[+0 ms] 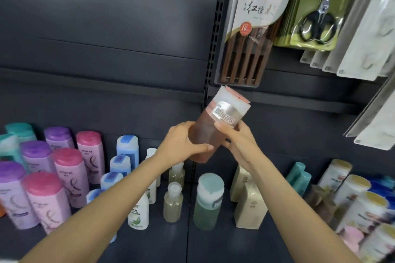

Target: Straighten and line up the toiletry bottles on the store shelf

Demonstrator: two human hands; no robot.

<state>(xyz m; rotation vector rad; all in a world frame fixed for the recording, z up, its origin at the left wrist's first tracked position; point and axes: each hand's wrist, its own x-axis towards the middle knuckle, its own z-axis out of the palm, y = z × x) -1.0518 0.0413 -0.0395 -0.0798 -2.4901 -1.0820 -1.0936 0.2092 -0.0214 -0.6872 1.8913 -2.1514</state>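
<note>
— Dark grey metal everywhere: the shelf [188, 239] under my arms, the back panel [106, 17] behind it, and a slotted upright [210, 53] running down the middle. What do you want to know?

— Where is the bottle you are handling?

— The brown bottle [215, 126] is off the shelf, lifted above its middle, tilted with its pale cap toward the upper right. My left hand [183, 143] wraps the lower body, thumb across the front. My right hand [237, 141] curls round the other side, thumb just under the silver label. Both hands grip it.

— And what stands on the shelf?

— Toward the left edge, pink bottles [70, 168] and purple bottles [34, 153] stand in rows, with teal bottles [17, 134] at the back. Beside them runs a line of blue-capped bottles [126, 151]. Near the middle there is a white bottle [139, 211] and two small clear bottles [173, 200], one behind the other. Right of the upright stands a green bottle [208, 203] with a pale cap, and just beside it beige cartons [250, 207]. Toward the right edge, white bottles with yellow caps [359, 198] crowd together, blurred.

— Anything above?

— A pack of chopsticks [254, 28] hangs at the upper right, carded scissors [318, 21] beside it, then pale boards [367, 34].
</note>
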